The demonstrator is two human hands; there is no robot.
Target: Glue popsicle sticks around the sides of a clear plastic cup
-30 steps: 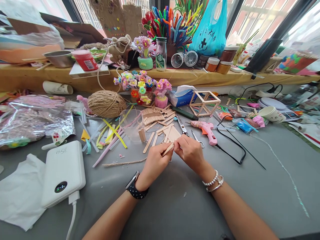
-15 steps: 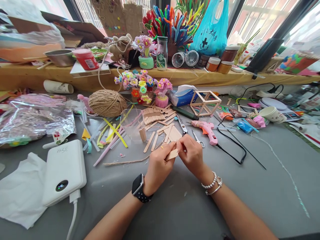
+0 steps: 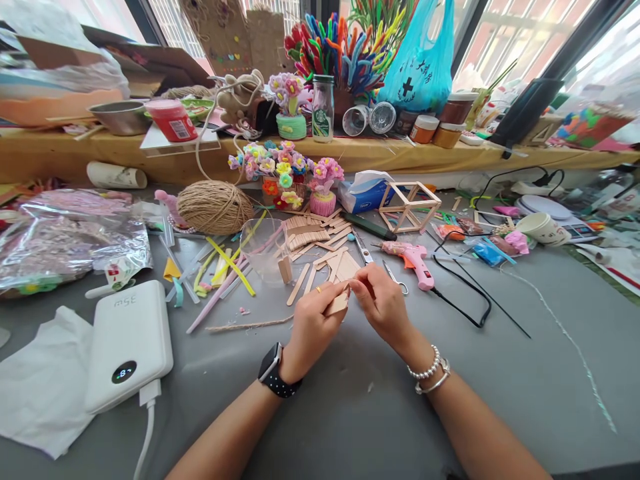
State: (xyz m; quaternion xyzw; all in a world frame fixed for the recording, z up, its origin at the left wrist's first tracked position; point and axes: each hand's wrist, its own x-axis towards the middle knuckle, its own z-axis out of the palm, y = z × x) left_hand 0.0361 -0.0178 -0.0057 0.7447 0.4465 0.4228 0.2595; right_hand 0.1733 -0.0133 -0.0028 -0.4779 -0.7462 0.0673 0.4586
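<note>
My left hand (image 3: 314, 321), a watch on its wrist, is closed around a short flat piece of wooden craft stick (image 3: 338, 304). My right hand (image 3: 383, 301) pinches close to the upper end of that piece, its fingertips meeting those of the left. What lies between the right fingertips is too small to make out. Just beyond both hands lie loose craft sticks (image 3: 299, 285) and a pale wooden panel (image 3: 346, 265). A pair of scissors (image 3: 362, 248) rests partly behind my right hand, and a pink glue gun (image 3: 411, 259) lies to its right.
A ball of twine (image 3: 216, 207) and a clear plastic cup (image 3: 265, 250) stand left of the sticks. Behind the glue gun is a wooden stick frame (image 3: 410, 205). A white power bank (image 3: 131, 337) lies at left. The glue gun's black cord (image 3: 473, 293) loops rightward.
Both hands have shifted slightly, the left hand a little to the left with the wooden piece tilting. My right fingertips have moved up a little. The things on the table have not moved.
</note>
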